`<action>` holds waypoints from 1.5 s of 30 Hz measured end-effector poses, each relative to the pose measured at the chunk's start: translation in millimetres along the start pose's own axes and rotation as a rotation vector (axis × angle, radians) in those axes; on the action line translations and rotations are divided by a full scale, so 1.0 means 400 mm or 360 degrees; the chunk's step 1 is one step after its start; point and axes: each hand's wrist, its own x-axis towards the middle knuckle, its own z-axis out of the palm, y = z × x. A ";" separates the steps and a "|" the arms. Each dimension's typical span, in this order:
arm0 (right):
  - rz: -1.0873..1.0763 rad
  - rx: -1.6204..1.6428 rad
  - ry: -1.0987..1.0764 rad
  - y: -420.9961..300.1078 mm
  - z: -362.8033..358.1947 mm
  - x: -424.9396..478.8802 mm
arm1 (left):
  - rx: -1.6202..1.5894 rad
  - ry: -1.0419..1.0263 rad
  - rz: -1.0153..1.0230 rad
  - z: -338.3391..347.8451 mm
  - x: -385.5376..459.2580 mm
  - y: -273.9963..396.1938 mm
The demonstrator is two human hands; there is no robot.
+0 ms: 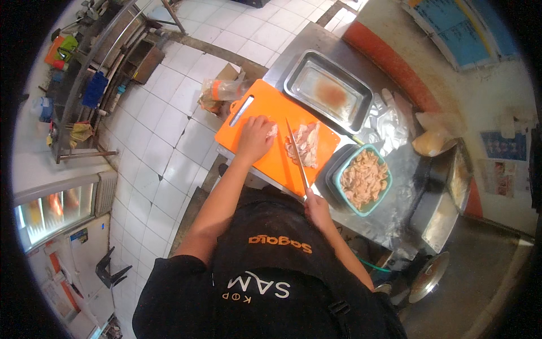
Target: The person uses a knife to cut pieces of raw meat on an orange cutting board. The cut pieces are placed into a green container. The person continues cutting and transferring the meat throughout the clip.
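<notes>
An orange plastic cutting board (271, 101) lies at an angle on the steel table. My left hand (255, 137) rests on its left half, fingers curled over a small piece of raw meat (272, 130). In my right hand (317, 208), near the board's lower corner, is the handle of a long knife (299, 163). The blade points away from me and lies along the left side of a pile of sliced raw meat (308, 144). Right of the board, a teal plastic basket (386, 195) holds many cut pieces of meat.
Beyond the board stands a rectangular metal tray (328, 91) with reddish liquid in it. Crumpled clear plastic (385, 120) lies to its right, near a tied bag (432, 142). A clear plastic container (228, 90) is at the board's far left edge. A deep metal basin (442, 216) stands far right.
</notes>
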 end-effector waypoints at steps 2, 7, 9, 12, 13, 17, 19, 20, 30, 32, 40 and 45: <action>-0.0008 0.0042 -0.0015 0.008 -0.009 -0.005 | -0.0005 -0.0135 -0.0078 0.034 0.001 -0.047; -0.0052 0.0244 0.0004 0.023 -0.045 -0.002 | -0.0917 -0.0211 -0.0707 0.007 0.066 0.015; -0.0059 0.0347 0.0062 0.005 -0.054 -0.015 | -0.1284 -0.0231 -0.0999 -0.019 0.085 0.052; -0.0124 0.0432 0.0095 0.017 -0.056 -0.017 | -0.1726 -0.0169 -0.1301 -0.041 0.091 0.071; -0.0107 0.0460 0.0084 0.014 -0.057 -0.017 | -0.1865 -0.0146 -0.1365 -0.039 0.079 0.063; -0.0029 0.0471 0.0048 -0.010 -0.056 -0.029 | -0.1868 0.0030 -0.1696 -0.021 0.016 0.005; -0.0039 0.0407 0.0040 -0.006 -0.051 -0.021 | -0.0623 -0.0081 -0.1298 -0.024 -0.051 -0.017; -0.0057 0.0353 -0.0006 -0.005 -0.049 -0.014 | -0.0012 -0.0129 -0.1060 -0.023 -0.069 -0.027; -0.0262 -0.0495 0.0029 -0.006 0.024 0.054 | 0.0031 -0.0330 -0.0113 -0.015 -0.037 -0.067; -0.0295 -0.0540 0.0122 0.003 0.028 0.064 | 0.0008 -0.0298 -0.0154 -0.017 -0.044 -0.083; -0.0288 -0.0547 -0.0011 0.002 0.076 0.056 | -0.0051 -0.0040 0.0096 -0.033 -0.075 -0.058; -0.0309 -0.0537 0.0205 -0.024 0.063 0.088 | -0.0103 -0.0170 -0.0017 -0.011 -0.101 -0.081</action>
